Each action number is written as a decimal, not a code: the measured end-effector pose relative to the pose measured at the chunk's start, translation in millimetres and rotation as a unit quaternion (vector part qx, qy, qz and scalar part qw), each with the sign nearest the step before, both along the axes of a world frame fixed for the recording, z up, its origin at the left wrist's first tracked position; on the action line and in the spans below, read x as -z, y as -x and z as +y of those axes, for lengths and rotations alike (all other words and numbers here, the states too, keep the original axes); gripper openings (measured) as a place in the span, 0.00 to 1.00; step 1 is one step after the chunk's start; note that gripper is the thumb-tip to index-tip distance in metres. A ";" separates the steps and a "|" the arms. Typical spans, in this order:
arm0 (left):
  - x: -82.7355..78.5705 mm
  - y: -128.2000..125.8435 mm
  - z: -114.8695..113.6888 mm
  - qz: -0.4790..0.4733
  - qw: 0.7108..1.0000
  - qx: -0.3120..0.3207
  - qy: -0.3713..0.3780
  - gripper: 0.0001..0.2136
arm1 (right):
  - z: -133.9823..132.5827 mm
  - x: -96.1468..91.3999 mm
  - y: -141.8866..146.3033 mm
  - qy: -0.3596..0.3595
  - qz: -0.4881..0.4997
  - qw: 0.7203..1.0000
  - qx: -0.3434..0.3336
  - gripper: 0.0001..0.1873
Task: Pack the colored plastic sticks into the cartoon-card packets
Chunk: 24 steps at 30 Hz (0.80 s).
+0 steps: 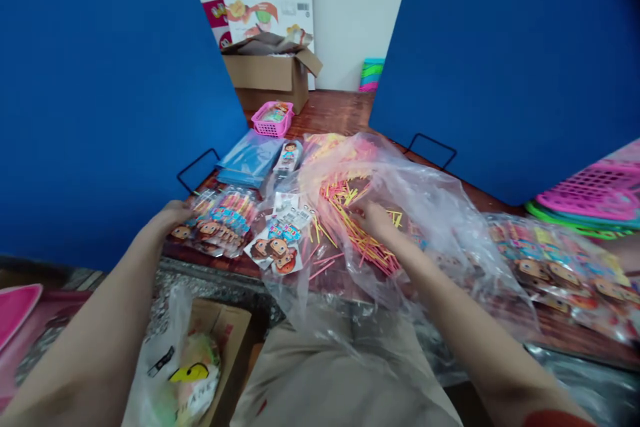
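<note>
I cannot tell whether my right hand (pixel 376 219), among the pink and yellow sticks (pixel 361 240) at frame centre, grips any, or whether my left hand (pixel 176 215), at the packets (pixel 231 219) left of centre, is closed. Fold back the clear bag (pixel 430 197) to prevent snagging.

Blue panels (pixel 500 67) left and right, pale wall (pixel 350 13) between, reddish-brown wooden tabletop (pixel 333 112) below.

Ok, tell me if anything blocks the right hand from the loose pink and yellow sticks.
Nothing visible does: the right hand is right at the sticks. The clear bag spreads around them, but no plastic shows in between. Whether the fingertips touch the sticks, I cannot tell.
</note>
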<state>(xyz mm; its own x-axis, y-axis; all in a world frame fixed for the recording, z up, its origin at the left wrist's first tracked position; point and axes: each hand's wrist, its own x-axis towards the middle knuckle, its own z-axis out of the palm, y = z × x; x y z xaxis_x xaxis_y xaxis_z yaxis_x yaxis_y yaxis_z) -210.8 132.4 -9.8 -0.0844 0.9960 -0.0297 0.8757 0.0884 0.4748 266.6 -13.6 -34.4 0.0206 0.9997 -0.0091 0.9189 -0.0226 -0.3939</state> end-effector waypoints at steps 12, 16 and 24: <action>-24.2 -146.2 -88.4 0.054 0.971 0.186 -0.137 0.23 | 37.2 1.5 31.2 0.123 -0.094 0.988 0.015 0.19; -0.8 -199.0 -108.3 0.111 0.970 0.213 -0.024 0.23 | 47.6 0.9 41.1 0.133 -0.095 0.987 -0.004 0.19; 12.1 -214.9 -95.7 0.110 0.981 0.157 0.015 0.11 | 41.0 -0.3 19.8 0.107 -0.065 0.992 -0.016 0.15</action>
<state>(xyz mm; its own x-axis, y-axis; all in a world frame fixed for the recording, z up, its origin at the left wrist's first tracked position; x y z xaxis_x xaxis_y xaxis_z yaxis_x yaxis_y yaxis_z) 4.1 36.8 -21.9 0.2192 0.9728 -0.0755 0.9430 -0.1913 0.2723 246.9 27.4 -34.1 0.0047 0.9754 -0.2205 0.9633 -0.0636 -0.2608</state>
